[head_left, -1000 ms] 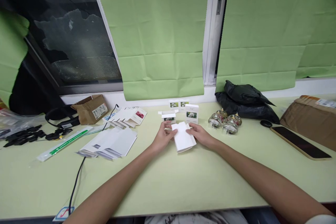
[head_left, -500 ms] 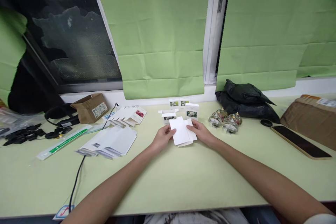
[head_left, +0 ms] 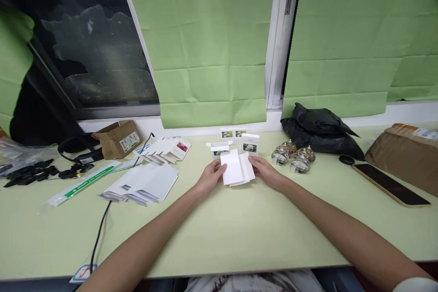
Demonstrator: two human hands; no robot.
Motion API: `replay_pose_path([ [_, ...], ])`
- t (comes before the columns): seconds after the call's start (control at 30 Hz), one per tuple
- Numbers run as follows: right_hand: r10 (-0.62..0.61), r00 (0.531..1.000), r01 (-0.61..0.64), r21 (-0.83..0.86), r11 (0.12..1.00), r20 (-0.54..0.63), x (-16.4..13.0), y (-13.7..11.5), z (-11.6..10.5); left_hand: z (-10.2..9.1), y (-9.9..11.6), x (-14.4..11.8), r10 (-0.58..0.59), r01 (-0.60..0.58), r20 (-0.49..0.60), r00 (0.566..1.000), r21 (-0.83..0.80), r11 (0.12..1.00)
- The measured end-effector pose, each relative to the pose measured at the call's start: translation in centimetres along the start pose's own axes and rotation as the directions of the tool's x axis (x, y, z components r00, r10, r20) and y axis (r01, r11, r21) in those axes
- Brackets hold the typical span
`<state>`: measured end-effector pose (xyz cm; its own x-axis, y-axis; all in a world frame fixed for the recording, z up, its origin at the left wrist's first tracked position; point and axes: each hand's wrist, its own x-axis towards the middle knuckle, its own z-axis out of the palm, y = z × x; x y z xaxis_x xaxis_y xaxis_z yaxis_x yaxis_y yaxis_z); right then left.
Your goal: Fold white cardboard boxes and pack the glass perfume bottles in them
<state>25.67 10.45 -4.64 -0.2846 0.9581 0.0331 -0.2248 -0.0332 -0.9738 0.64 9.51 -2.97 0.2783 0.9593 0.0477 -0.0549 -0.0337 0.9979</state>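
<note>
A partly folded white paper box is held between both hands above the table. My left hand pinches its left edge, thumb in front. My right hand grips the right side by a flap, its fingers partly behind the card. Just beyond stand small white boxes with flower pictures: one box with its top flap open, one closed box, and two more against the wall. To the left lie a stack of flattened white boxes and a second stack with a pink picture.
Clear round ornaments sit right of the boxes. Black plastic bags, a phone and a brown parcel lie further right. On the left are an open cardboard box, a green-and-white packet and a black cable.
The white box has turned slightly between my hands, and its right flap now stands out at more of an angle. My right thumb has shifted to the flap's edge.
</note>
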Motion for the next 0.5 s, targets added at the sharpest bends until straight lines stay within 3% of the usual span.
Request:
replay_pose_path([
  [0.2,-0.040,0.996,0.040,0.001,0.999,0.076,-0.32,-0.47,0.16,0.12,0.15,-0.11,0.011,-0.010,0.056,0.998,-0.014,1.000],
  [0.5,-0.086,0.996,0.087,-0.047,0.995,0.031,-0.01,0.23,0.16,0.91,0.20,-0.66,0.051,-0.033,0.197,0.979,-0.090,0.995],
])
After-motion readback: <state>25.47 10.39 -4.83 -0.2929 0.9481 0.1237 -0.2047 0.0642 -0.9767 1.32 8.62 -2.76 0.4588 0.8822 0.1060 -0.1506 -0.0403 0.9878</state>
